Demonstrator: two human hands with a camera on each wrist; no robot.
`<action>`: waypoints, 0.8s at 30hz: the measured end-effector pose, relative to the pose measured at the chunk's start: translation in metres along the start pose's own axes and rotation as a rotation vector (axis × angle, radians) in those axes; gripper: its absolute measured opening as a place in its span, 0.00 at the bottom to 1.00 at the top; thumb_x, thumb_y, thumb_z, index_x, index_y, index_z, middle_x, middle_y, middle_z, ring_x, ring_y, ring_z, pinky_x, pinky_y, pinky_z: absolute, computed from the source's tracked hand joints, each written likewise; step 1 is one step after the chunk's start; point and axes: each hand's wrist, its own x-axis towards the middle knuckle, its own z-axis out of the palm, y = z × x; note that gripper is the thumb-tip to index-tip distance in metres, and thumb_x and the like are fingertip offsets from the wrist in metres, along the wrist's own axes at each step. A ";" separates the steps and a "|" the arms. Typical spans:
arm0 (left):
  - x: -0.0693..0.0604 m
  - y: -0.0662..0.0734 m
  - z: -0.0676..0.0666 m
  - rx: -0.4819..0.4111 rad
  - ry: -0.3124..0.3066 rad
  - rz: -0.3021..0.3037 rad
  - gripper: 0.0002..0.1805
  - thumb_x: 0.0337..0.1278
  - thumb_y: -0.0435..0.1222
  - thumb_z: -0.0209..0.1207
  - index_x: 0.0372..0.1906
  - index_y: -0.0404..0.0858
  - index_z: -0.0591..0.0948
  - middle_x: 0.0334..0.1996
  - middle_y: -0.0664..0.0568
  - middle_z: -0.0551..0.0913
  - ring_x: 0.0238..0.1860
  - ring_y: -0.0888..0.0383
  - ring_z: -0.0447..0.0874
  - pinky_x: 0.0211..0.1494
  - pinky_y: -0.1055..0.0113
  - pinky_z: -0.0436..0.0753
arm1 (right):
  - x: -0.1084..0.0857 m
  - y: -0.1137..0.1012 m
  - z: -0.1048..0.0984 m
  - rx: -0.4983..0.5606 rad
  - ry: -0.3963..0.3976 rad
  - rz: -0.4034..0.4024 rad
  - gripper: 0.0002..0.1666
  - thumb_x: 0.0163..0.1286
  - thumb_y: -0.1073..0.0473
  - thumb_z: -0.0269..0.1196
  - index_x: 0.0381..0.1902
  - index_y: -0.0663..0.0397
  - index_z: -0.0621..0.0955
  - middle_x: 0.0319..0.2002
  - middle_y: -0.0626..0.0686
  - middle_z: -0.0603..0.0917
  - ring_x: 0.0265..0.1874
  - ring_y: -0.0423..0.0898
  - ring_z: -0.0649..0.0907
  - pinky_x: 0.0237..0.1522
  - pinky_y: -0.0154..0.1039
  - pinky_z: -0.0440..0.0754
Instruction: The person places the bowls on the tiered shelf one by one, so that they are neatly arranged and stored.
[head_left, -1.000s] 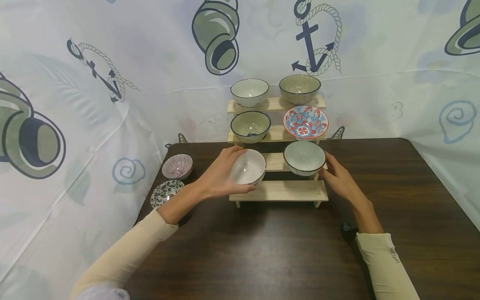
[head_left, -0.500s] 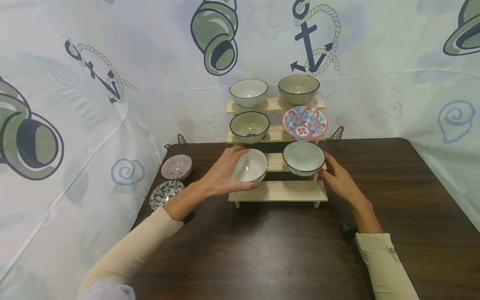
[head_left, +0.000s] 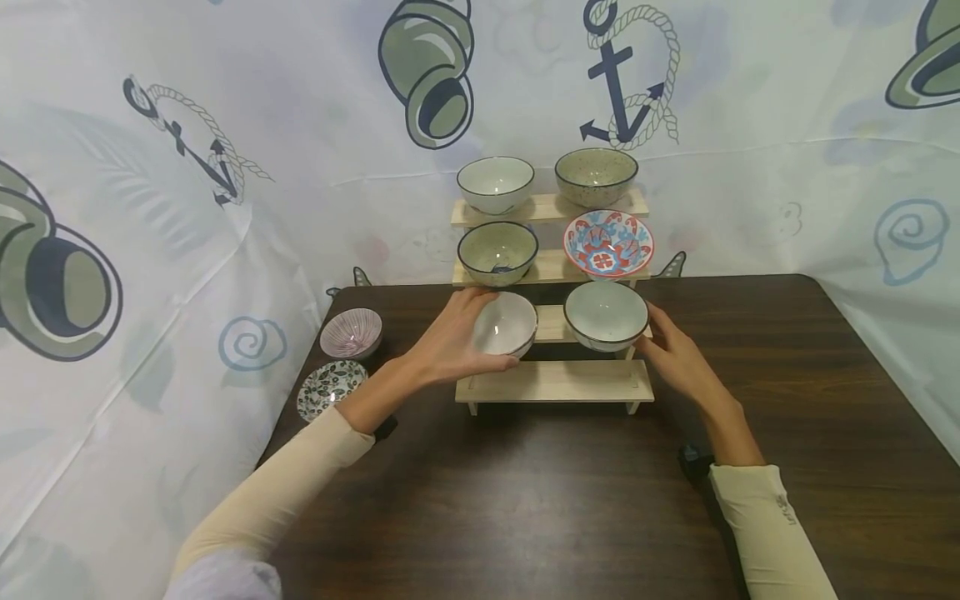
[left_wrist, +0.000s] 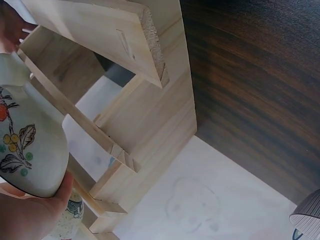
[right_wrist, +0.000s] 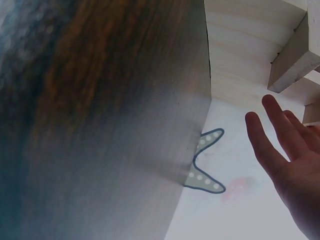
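Bowl w/ fruit print (head_left: pixel 506 323) is shifting slightly R & deeper vs. 1 s ago, now lining up beside white bowl (head_left: pixel 606 312) near L end of third tier (head_left: pixel 551 323) from top, wooden stand (head_left: pixel 547 208); can't tell if base is touching wood. L hand (head_left: pixel 450 342) is gripping it, thumb on near side, fingers on far side. R hand (head_left: pixel 682 362) isn't visibly moving: it's touching white bowl's R side, fingers looking straight per R wrist cam. So placing is prob. nearing its end but not done, L hand not yet letting go. Striped bowl (head_left: pixel 351 332) & floral bowl (head_left: pixel 330 387) are sitting on surface (head_left: pixel 480 500), L of stand, unchanged.
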 end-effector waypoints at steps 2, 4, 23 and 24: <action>0.001 -0.001 0.001 0.000 -0.001 -0.006 0.55 0.40 0.63 0.74 0.72 0.37 0.72 0.71 0.44 0.70 0.68 0.48 0.69 0.67 0.50 0.78 | 0.000 -0.001 0.000 0.004 -0.003 0.001 0.46 0.81 0.39 0.52 0.85 0.48 0.48 0.83 0.63 0.54 0.76 0.71 0.65 0.73 0.70 0.65; 0.001 -0.002 0.001 -0.001 -0.002 -0.012 0.54 0.40 0.63 0.74 0.71 0.38 0.72 0.71 0.44 0.70 0.68 0.48 0.69 0.67 0.50 0.79 | -0.001 -0.002 0.000 0.010 -0.004 0.002 0.46 0.81 0.39 0.52 0.85 0.48 0.48 0.83 0.63 0.54 0.76 0.70 0.65 0.73 0.70 0.65; 0.009 -0.002 0.006 -0.031 0.026 -0.037 0.52 0.39 0.63 0.75 0.69 0.39 0.75 0.68 0.45 0.72 0.66 0.48 0.70 0.66 0.50 0.78 | 0.000 0.001 -0.001 0.006 -0.009 -0.001 0.46 0.81 0.38 0.52 0.85 0.46 0.48 0.83 0.63 0.53 0.77 0.70 0.63 0.74 0.70 0.64; 0.010 -0.002 0.006 -0.032 0.025 -0.043 0.52 0.39 0.63 0.75 0.69 0.40 0.75 0.68 0.45 0.72 0.66 0.48 0.70 0.66 0.50 0.78 | 0.000 0.001 -0.001 0.007 -0.009 -0.003 0.46 0.81 0.38 0.52 0.85 0.46 0.48 0.83 0.62 0.53 0.77 0.70 0.63 0.74 0.70 0.64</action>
